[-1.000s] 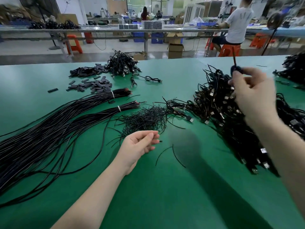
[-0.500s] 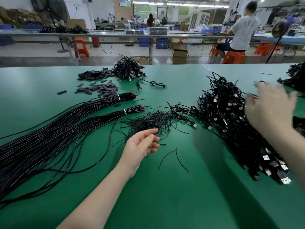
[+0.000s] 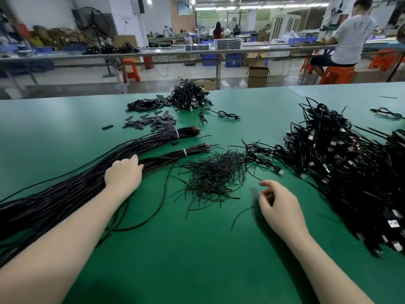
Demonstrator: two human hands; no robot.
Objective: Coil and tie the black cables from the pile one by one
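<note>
Partly blurred, right hand hangs loosely curled, empty; left hand fingers grip long cables.

- You can read no words or numbers anywhere here.
- The cardboard boxes at the upper middle of the frame show no print you can make out.
- The screen on the far wall, at the top middle, is too blurry to read.
</note>
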